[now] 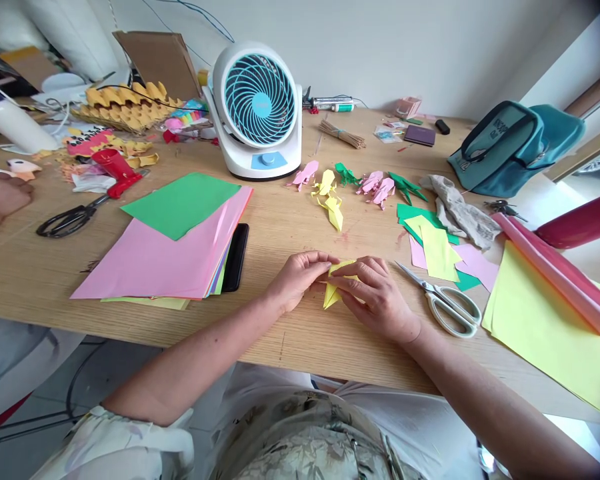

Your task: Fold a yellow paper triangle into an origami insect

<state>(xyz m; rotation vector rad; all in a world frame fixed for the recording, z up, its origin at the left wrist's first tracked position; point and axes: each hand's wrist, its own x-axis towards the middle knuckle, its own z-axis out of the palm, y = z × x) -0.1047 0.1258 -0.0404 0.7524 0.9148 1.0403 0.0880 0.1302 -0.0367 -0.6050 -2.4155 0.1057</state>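
A small piece of folded yellow paper point(333, 296) is held between my two hands, just above the front part of the wooden table. My left hand point(300, 277) pinches its left edge between thumb and fingers. From the other side my right hand point(377, 293) grips it, the fingers lying over its upper face and covering much of it. Beyond my hands sit several folded paper figures: yellow ones point(334, 212), pink ones point(377, 187) and green ones point(405, 185). White-handled scissors point(450, 303) lie to the right of my right hand.
On the left are pink and green paper sheets point(165, 257), a black phone point(236, 259) and black-handled scissors point(70, 220). A white fan point(260, 107) stands behind. Paper scraps point(437, 250), yellow sheets point(545, 320) and a teal bag point(520, 147) are right. Another person's hand point(5, 193) rests far left.
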